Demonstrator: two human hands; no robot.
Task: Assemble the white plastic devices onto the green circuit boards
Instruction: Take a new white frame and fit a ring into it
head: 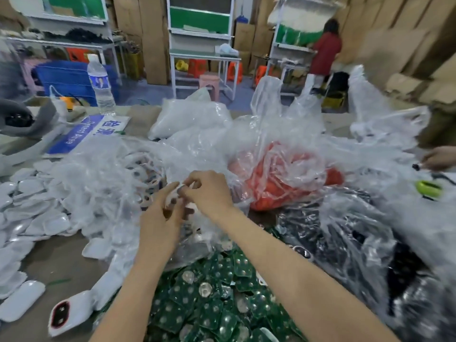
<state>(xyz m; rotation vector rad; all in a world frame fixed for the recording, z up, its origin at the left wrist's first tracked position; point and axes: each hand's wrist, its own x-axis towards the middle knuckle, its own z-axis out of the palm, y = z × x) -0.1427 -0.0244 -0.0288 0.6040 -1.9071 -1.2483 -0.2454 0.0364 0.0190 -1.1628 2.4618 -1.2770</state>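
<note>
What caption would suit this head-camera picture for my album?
Left hand and right hand pinch a small part above heaped green circuit boards.

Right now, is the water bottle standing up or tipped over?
Standing up. The water bottle stands straight on its base with its cap at the top, just behind the blue sign.

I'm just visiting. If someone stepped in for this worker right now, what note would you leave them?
Left hand and right hand: both pinch a small white piece between them; blur hides the details.
Green circuit boards: loose heap nearest the person.
White plastic devices: spread out at the left.
Done: no finished unit can be made out.
Left: both heaps look large, so likely most of the job.
</note>
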